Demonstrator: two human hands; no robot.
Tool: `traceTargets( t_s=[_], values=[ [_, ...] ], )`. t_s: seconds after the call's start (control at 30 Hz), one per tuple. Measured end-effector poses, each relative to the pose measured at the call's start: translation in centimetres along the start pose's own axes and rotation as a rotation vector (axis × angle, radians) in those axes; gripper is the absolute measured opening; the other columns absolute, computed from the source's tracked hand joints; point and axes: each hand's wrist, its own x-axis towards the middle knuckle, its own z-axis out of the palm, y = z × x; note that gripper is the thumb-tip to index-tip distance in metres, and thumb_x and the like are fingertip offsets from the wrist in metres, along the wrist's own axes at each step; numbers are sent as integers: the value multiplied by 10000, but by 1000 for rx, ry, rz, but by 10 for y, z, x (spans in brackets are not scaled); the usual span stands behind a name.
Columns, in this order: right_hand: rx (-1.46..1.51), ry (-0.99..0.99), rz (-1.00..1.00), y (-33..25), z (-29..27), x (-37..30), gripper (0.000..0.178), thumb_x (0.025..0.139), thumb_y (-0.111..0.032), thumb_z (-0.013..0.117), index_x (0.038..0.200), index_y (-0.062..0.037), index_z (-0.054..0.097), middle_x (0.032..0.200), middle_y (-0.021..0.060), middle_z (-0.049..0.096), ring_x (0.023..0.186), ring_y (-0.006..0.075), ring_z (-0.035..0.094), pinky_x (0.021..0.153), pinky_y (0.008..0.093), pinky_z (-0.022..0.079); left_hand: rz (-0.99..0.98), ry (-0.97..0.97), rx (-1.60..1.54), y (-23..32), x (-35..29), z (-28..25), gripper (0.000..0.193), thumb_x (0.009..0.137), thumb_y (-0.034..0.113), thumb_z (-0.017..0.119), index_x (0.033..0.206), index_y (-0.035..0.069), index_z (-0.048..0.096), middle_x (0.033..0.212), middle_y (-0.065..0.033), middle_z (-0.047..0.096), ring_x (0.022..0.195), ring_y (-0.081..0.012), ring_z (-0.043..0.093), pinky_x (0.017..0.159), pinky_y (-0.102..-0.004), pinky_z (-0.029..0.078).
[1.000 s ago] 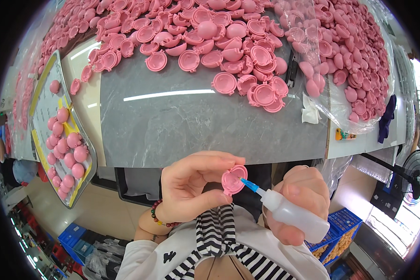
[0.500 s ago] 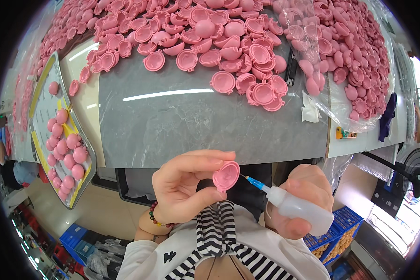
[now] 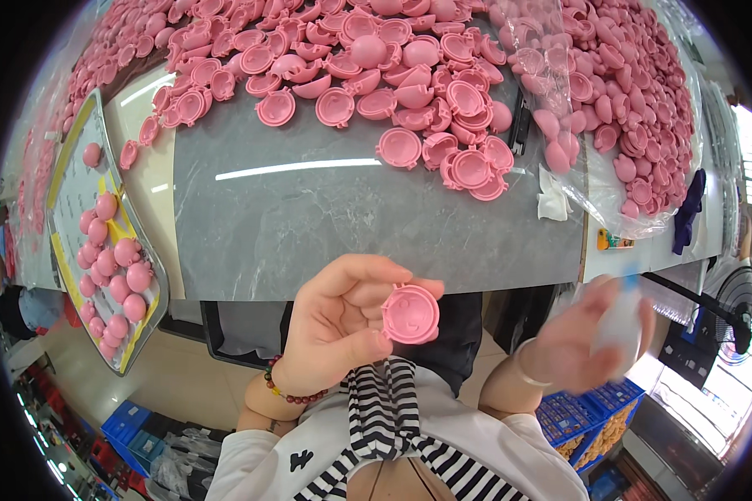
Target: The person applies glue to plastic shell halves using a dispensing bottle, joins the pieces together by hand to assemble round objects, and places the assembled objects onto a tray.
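Between the thumb and fingers of my left hand [image 3: 342,313] is a pink plastic half shell [image 3: 411,315], its hollow side facing up toward me. My right hand [image 3: 572,334] is smeared by motion at the right, wrapped round a white squeeze bottle [image 3: 620,334] with a blue tip that points away from me. Beyond both hands, many loose pink half shells [image 3: 334,108] lie heaped on the grey marbled table top [image 3: 351,225].
At the left, a metal tray [image 3: 160,309] holds several closed pink balls [image 3: 119,289]. Clear plastic bags spill more pink shells at the far right. A white scrap [image 3: 551,196], a black tool [image 3: 521,121] and a fan [image 3: 731,313] are on the right. Blue crates [image 3: 593,417] stand below.
My right hand has swung right, away from the shell, turning the bottle so its tip points away from me. My left hand has tilted the shell more toward me.
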Motion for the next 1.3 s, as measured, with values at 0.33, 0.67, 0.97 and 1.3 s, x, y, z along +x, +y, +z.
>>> traceTargets(
  t_s=[0.33, 0.67, 0.97, 1.3],
  values=[
    [-629, 64, 381, 102, -134, 80, 409, 766, -60, 641, 1103, 29, 426, 961, 146, 590, 826, 164, 576, 701, 230, 455, 134, -241, 55, -5, 2, -12, 417, 728, -52, 610, 1099, -31, 421, 1133, -242, 481, 1022, -233, 521, 874, -330, 424],
    [-980, -275, -330, 58, -53, 85, 306, 676, -68, 672, 958, -21, 562, 893, 73, 576, 874, 221, 495, 753, 332, 399, 240, -251, 234, -8, 0, -1, 364, 709, -88, 601, 1041, -50, 458, 1096, -276, 497, 1029, -281, 522, 870, -370, 431],
    [-943, -628, -101, 66, -22, 114, 241, 685, -69, 624, 916, -14, 585, 846, 97, 579, 791, 257, 510, 708, 339, 414, 165, -234, 186, -8, -3, 2, 389, 714, -61, 622, 1065, -48, 454, 1100, -259, 512, 1011, -256, 537, 864, -352, 435],
    [85, -896, 11, -18, 29, 15, 363, 542, -5, 714, 893, -26, 622, 899, 80, 620, 756, 213, 589, 657, 292, 480, 305, -164, 406, -10, 2, 7, 379, 704, -119, 618, 1063, -71, 505, 1115, -208, 500, 910, -200, 589, 805, -280, 494]
  ],
)
